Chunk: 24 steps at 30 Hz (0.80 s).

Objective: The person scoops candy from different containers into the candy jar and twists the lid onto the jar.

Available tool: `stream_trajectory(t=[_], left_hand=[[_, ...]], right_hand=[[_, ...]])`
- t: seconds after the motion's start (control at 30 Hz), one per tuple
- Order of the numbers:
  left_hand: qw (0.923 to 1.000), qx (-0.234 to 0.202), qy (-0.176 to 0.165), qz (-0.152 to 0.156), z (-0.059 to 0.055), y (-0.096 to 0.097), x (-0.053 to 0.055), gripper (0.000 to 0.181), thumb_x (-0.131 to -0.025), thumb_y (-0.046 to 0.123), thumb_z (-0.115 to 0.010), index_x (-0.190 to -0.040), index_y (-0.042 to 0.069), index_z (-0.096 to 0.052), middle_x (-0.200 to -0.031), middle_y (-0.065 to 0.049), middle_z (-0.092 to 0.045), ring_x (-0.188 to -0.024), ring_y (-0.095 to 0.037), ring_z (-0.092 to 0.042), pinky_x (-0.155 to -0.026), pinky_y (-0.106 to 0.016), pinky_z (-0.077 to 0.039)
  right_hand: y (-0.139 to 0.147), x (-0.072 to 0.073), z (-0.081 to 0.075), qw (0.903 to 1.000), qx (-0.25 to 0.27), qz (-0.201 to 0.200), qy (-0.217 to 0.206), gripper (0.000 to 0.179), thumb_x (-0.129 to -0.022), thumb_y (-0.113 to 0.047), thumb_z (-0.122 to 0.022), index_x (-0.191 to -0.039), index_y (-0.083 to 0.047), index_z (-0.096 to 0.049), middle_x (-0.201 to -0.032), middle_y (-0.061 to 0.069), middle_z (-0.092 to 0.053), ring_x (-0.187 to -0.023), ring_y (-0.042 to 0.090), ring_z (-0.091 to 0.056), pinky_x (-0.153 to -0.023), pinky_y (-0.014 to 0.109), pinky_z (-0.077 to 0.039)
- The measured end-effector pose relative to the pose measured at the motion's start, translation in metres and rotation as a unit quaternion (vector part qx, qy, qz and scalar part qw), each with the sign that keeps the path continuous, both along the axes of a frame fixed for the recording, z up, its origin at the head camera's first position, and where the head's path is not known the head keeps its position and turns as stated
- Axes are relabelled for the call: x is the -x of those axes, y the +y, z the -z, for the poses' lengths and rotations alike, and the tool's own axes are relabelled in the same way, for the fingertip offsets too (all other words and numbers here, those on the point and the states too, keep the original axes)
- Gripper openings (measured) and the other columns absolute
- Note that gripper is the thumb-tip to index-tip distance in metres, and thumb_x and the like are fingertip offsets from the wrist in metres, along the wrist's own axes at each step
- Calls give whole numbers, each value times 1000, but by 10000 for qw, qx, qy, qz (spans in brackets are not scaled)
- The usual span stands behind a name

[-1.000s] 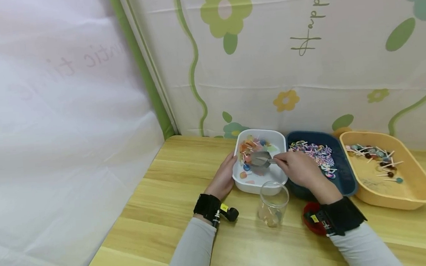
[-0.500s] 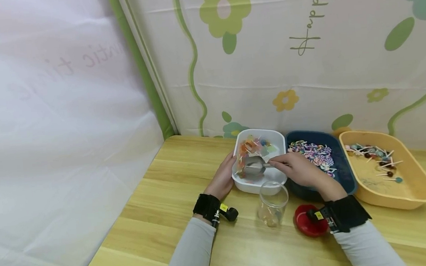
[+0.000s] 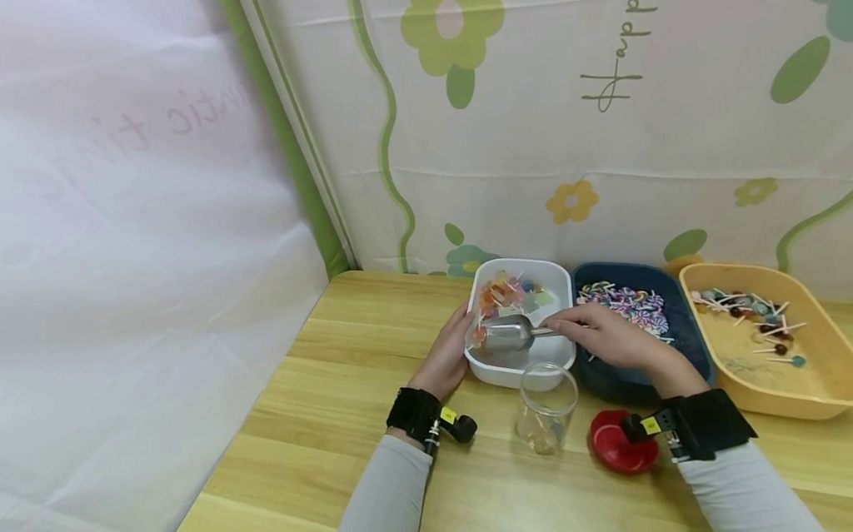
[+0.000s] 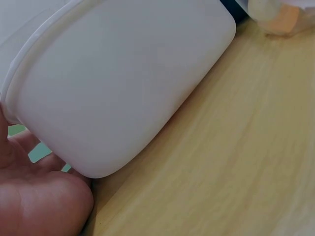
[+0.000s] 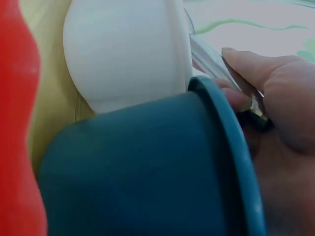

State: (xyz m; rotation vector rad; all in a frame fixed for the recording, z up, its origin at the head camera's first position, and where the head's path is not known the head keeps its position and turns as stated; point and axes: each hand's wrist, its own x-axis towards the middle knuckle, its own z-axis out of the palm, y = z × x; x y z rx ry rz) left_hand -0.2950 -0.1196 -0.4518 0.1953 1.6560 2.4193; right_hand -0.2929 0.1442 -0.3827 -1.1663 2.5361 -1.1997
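Note:
My left hand grips the left side of a white plastic bin; in the left wrist view a digit of that hand reaches the rim while other fingers go behind the wall. My right hand holds a metal scoop by its handle, thumb and fingers around it. The scoop's bowl lies sideways inside the white bin, its mouth toward the left wall. Orange and red lollipops are at its mouth, and more translucent lollipops lie farther back in the bin.
A clear cup with some candy at its bottom stands before the white bin. Right of that are a dark blue bin of swirl lollipops and a yellow bin with more lollipops. A red lid-like round object lies under the right wrist.
The scoop has moved down and left inside the white bin, turning onto its side, with lollipops gathered at its mouth. The right wrist has shifted right, uncovering the red object. My left hand stays put.

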Motion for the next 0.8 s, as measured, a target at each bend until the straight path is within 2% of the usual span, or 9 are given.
stream_trajectory(t=[0.07,0.17,0.3,0.57,0.7,0.8], left_hand=[[10000,-20,43,65,0,0,0,46,-104,27,-32,-149,22,-24,-153,-4,-20,-135,-21,-20,-112,-43,-19],[9999,-26,65,89,1,0,0,46,-104,28,-33,-149,21,-24,-153,-4,-20,-135,-20,-21,-112,-44,-18],[10000,66,-32,1,0,0,-1,46,-103,30,-35,-148,23,-26,-152,-4,-21,-133,-16,-23,-112,-43,-18],[10000,48,6,36,1,-1,-1,46,-103,31,-36,-147,24,-27,-152,-4,-22,-132,-15,-25,-112,-43,-18],[9999,43,99,95,1,-1,0,46,-103,32,-35,-148,24,-26,-153,-3,-20,-132,-13,-24,-112,-42,-18],[9999,67,64,89,0,-1,0,46,-104,31,-34,-148,25,-24,-153,0,-20,-132,-13,-23,-112,-41,-18]], right_hand=[[1,-2,-3,9999,66,-21,-82,26,-100,-12,-45,-114,-5,-66,-105,10,-65,-88,31,-55,-73,28,-49],[-1,-8,-11,9995,205,-26,-230,26,-99,-6,-44,-113,0,-65,-86,15,-62,-77,32,-53,-63,26,-47],[-3,-15,-22,9985,309,57,-442,25,-99,-4,-44,-113,3,-64,-68,15,-46,-64,33,-46,-52,28,-41],[-5,-19,-27,9977,305,203,-564,25,-100,-7,-44,-113,0,-64,-62,11,-41,-49,19,-41,-44,29,-38],[-4,-19,-28,9976,311,274,-562,26,-100,-8,-44,-113,-1,-65,-64,15,-43,-50,23,-43,-45,29,-38],[-3,-20,-30,9968,305,417,-607,27,-100,-10,-43,-115,-1,-64,-73,17,-50,-59,30,-47,-50,30,-42]])
